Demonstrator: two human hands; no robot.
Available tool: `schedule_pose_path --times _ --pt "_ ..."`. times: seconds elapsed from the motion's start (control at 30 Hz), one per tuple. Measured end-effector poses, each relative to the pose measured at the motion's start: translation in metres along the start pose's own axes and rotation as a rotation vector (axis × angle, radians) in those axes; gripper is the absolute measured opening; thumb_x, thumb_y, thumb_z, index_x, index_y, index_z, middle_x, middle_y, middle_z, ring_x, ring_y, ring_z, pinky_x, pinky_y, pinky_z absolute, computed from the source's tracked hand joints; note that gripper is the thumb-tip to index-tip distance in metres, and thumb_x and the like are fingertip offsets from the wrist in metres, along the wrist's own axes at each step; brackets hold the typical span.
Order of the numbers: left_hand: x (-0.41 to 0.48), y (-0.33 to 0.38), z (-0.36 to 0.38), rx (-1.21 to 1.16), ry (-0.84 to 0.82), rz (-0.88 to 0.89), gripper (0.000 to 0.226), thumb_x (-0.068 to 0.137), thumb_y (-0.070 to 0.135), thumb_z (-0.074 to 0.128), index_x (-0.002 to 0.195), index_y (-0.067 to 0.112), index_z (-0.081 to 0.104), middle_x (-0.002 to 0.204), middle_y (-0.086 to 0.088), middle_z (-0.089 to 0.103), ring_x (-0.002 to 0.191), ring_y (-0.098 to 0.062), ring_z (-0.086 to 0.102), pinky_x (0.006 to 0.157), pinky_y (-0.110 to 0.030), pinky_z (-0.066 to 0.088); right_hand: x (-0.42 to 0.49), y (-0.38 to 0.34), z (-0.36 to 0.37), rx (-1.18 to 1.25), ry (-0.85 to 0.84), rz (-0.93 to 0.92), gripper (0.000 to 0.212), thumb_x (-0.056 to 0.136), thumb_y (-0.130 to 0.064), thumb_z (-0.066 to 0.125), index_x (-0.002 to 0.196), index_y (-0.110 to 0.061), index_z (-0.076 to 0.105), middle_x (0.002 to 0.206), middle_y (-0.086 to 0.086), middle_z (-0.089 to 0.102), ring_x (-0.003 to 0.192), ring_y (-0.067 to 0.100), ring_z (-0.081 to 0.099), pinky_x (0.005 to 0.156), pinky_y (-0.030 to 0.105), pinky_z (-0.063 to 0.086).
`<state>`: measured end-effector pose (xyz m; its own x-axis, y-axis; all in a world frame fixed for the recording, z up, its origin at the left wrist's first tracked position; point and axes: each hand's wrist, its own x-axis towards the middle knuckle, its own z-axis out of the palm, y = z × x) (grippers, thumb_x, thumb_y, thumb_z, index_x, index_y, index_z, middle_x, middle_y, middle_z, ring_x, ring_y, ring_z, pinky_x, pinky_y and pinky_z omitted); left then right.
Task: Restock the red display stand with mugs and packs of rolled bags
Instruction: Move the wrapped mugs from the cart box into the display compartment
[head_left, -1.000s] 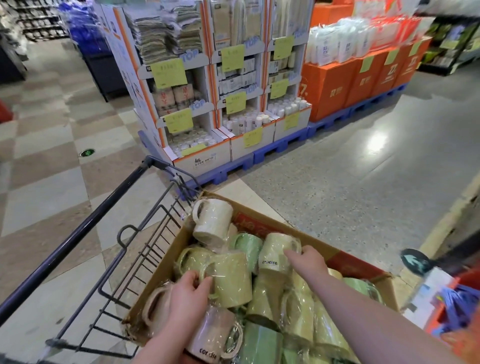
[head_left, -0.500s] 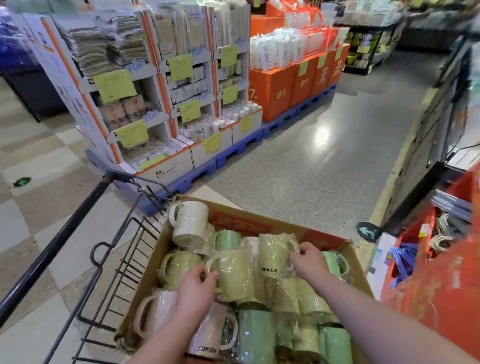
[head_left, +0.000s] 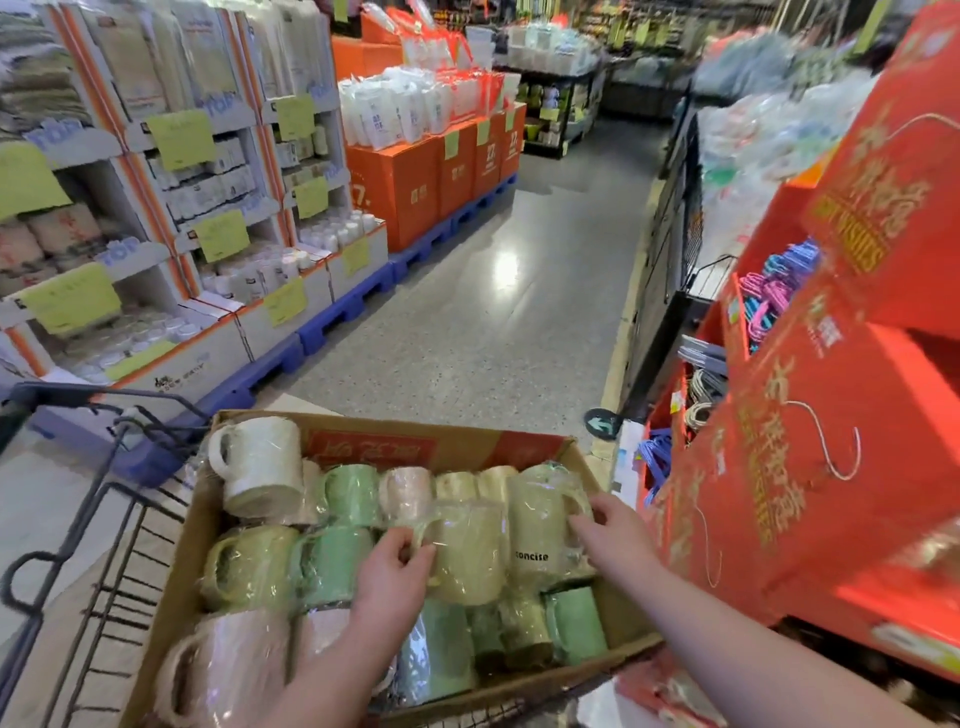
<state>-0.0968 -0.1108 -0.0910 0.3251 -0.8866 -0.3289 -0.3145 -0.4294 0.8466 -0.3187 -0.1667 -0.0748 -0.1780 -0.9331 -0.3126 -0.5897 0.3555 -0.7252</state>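
Observation:
A cardboard box sits on a black wire cart and is full of several plastic-wrapped mugs in white, green, pink and pale yellow. My left hand pinches the handle of a pale yellow mug in the middle of the box. My right hand grips a taller cream mug printed "concise", its fingers curled round the mug's right side. The red display stand rises just right of the box. No packs of rolled bags are clearly visible.
The stand's compartments hold coloured hangers and coiled items. White shelving units on blue pallets line the left side of the aisle, with orange boxes behind. A grey speckled floor runs between.
The view has swung right, bringing the red stand close. My left hand moved from the pink mug up to the yellow mug's handle; my right hand shifted right onto the "concise" mug.

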Motion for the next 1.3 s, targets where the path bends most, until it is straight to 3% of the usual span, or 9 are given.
schedule_pose_path --times 0.17,0.27,0.37,0.5,0.57,0.67,0.87,1.17,1.3 --pt "-0.012 0.001 0.017 -0.006 -0.048 0.035 0.014 0.093 0.022 0.057 0.089 0.008 0.058 0.077 -0.007 0.056 0.071 -0.024 0.053 0.064 -0.032 0.041 -0.012 0.021 -0.019 0.004 0.05 -0.016 0.005 0.087 -0.016 0.058 0.092 -0.017 0.058 0.073 -0.007 0.054 0.06 0.009 0.052 0.045 0.01 0.035" --pt "-0.026 0.008 0.033 0.001 -0.076 0.048 0.022 0.094 0.023 0.055 0.108 0.006 0.059 0.094 -0.012 0.064 0.083 -0.025 0.062 0.061 -0.028 0.043 -0.026 0.036 -0.038 0.0 0.066 -0.013 0.002 0.09 -0.018 0.057 0.09 -0.016 0.057 0.076 -0.004 0.056 0.061 0.01 0.053 0.043 0.011 0.038" --pt "-0.044 0.019 0.057 0.021 -0.113 0.077 0.015 0.094 0.022 0.055 0.1 0.009 0.059 0.085 -0.009 0.062 0.071 -0.021 0.055 0.06 -0.032 0.046 -0.044 0.057 -0.063 0.018 0.123 0.016 0.014 0.088 -0.017 0.059 0.1 -0.01 0.065 0.094 0.006 0.068 0.072 0.018 0.058 0.06 0.024 0.045" --pt "-0.077 0.033 0.096 0.054 -0.141 0.133 0.014 0.093 0.019 0.057 0.08 0.015 0.054 0.076 -0.002 0.056 0.071 -0.019 0.052 0.061 -0.029 0.039 -0.072 0.094 -0.102 0.106 0.203 0.042 0.012 0.086 -0.012 0.061 0.096 -0.013 0.066 0.089 0.006 0.066 0.075 0.019 0.058 0.06 0.023 0.043" --pt "-0.099 0.039 0.116 0.052 -0.183 0.135 0.004 0.094 0.022 0.055 0.093 0.018 0.054 0.091 -0.001 0.061 0.084 -0.017 0.057 0.071 -0.03 0.045 -0.088 0.116 -0.122 0.121 0.222 0.056 0.007 0.087 -0.014 0.06 0.092 -0.019 0.062 0.084 0.0 0.063 0.071 0.015 0.058 0.055 0.018 0.041" --pt "-0.13 0.045 0.143 0.076 -0.213 0.149 0.022 0.094 0.022 0.056 0.114 0.015 0.058 0.106 -0.004 0.063 0.098 -0.024 0.059 0.086 -0.036 0.049 -0.114 0.151 -0.15 0.152 0.239 0.113 0.002 0.087 -0.016 0.06 0.085 -0.016 0.059 0.077 0.001 0.061 0.063 0.015 0.058 0.057 0.023 0.05" --pt "-0.198 0.056 0.21 0.106 -0.312 0.225 0.007 0.092 0.018 0.058 0.086 0.017 0.055 0.08 -0.004 0.06 0.077 -0.026 0.058 0.065 -0.034 0.044 -0.168 0.22 -0.214 0.177 0.308 0.176 0.004 0.087 -0.019 0.06 0.084 -0.019 0.058 0.082 0.002 0.064 0.076 0.022 0.061 0.076 0.041 0.051" --pt "-0.271 0.077 0.28 0.071 -0.392 0.266 0.029 0.092 0.011 0.055 0.066 0.016 0.043 0.062 0.001 0.043 0.057 -0.014 0.038 0.051 -0.027 0.027 -0.214 0.289 -0.282 0.193 0.417 0.206 0.007 0.088 -0.017 0.059 0.087 -0.01 0.059 0.08 0.007 0.063 0.068 0.019 0.055 0.062 0.031 0.04" --pt "-0.274 0.087 0.293 0.083 -0.39 0.289 0.017 0.093 0.012 0.054 0.075 0.013 0.052 0.068 -0.001 0.05 0.063 -0.016 0.044 0.054 -0.028 0.031 -0.211 0.297 -0.292 0.217 0.423 0.201 0.009 0.089 -0.015 0.058 0.088 -0.006 0.057 0.08 0.01 0.062 0.064 0.02 0.053 0.057 0.03 0.04"
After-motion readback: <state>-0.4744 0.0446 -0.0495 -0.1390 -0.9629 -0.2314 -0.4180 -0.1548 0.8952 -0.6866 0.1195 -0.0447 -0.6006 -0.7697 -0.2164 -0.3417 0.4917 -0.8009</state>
